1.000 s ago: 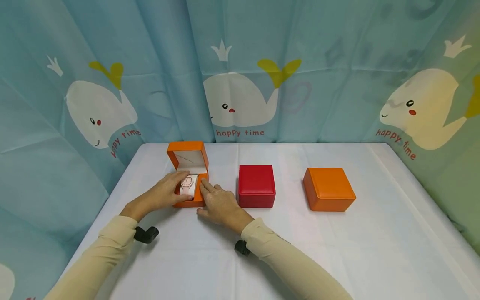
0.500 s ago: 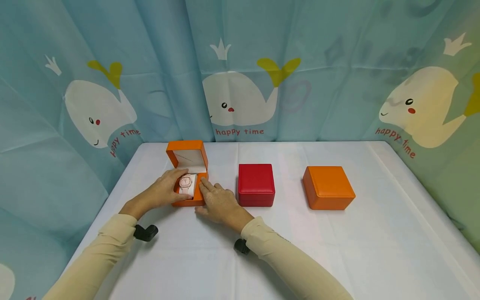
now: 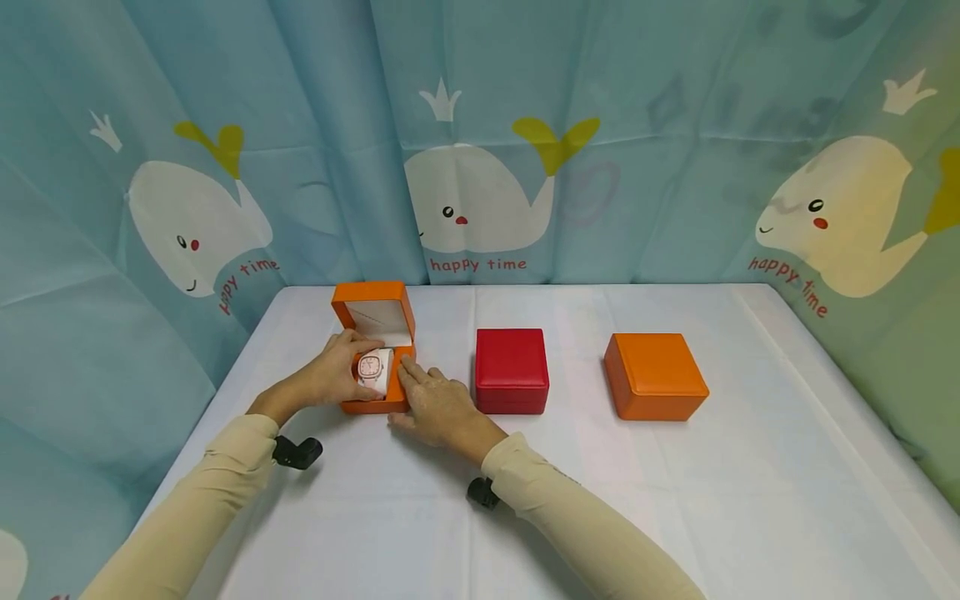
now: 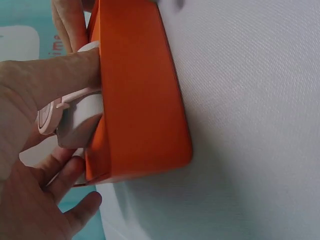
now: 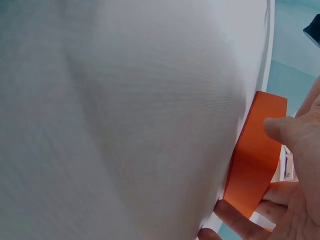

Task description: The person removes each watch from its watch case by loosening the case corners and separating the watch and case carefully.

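A watch (image 3: pixel 370 367) with a pinkish face is wrapped round a white cushion (image 3: pixel 387 363) in the orange watch box (image 3: pixel 375 407) at the left, whose lid (image 3: pixel 375 291) stands raised. My left hand (image 3: pixel 337 371) pinches the watch on its cushion, thumb at the near end and fingers at the far end. From the side, the left wrist view shows the cushion (image 4: pixel 82 120) partly above the box rim. My right hand (image 3: pixel 438 408) lies against the right side of the box, fingertips on its rim. Its thumb (image 5: pixel 280 129) extends along the orange wall in the right wrist view.
A closed red box (image 3: pixel 512 367) stands just right of my right hand. Farther right is a closed orange box (image 3: pixel 656 375). All rest on a white-covered table (image 3: pixel 787 467), with a blue whale-print curtain (image 3: pixel 660 183) behind its far edge.
My left wrist has shifted slightly up and to the right, and the watch face has tipped a little in its grip. My right hand keeps its place at the box.
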`<state>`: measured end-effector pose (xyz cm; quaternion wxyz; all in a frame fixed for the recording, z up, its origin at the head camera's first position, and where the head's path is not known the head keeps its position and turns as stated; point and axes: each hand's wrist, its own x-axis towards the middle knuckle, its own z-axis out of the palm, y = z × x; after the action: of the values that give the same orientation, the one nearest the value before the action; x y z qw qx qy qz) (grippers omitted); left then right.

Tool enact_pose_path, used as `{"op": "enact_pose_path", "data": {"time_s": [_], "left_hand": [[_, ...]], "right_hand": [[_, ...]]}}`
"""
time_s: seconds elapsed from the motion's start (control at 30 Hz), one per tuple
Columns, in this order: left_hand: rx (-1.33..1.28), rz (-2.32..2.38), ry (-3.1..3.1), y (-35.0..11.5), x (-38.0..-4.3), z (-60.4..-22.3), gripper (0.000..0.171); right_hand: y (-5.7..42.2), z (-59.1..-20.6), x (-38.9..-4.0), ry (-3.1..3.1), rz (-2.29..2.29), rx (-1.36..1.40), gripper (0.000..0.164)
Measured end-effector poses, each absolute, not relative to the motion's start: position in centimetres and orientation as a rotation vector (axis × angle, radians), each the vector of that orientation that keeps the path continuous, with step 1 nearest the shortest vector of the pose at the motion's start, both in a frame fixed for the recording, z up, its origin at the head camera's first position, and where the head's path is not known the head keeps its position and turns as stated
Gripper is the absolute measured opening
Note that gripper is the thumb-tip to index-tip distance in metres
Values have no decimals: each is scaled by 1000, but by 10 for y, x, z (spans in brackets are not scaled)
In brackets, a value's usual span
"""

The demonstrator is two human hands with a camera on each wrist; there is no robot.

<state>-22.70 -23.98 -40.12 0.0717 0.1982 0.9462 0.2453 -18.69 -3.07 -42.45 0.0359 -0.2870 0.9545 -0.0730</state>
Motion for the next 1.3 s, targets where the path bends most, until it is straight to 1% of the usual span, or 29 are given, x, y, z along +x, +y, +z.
{"op": "enact_pose_path", "data": {"time_s": [0.23,0.53,0.93,1.3], "left_hand": [[575,846,2842,-240,-224,-401,81],[567,869,2897,-239,-219,-401,78],[758,1009,2966,-239,-215,-408,76],[815,1074,3053,-240,-208,-408,78]], "right_hand": [[-31,-425,-187,2946,-170,-897,83],[-31,-423,-186,2929,-185,-874,84],[-28,-421,-185,2928,-190,-887,81],[-28,-424,-185,2941,-162,-929,81]]}}
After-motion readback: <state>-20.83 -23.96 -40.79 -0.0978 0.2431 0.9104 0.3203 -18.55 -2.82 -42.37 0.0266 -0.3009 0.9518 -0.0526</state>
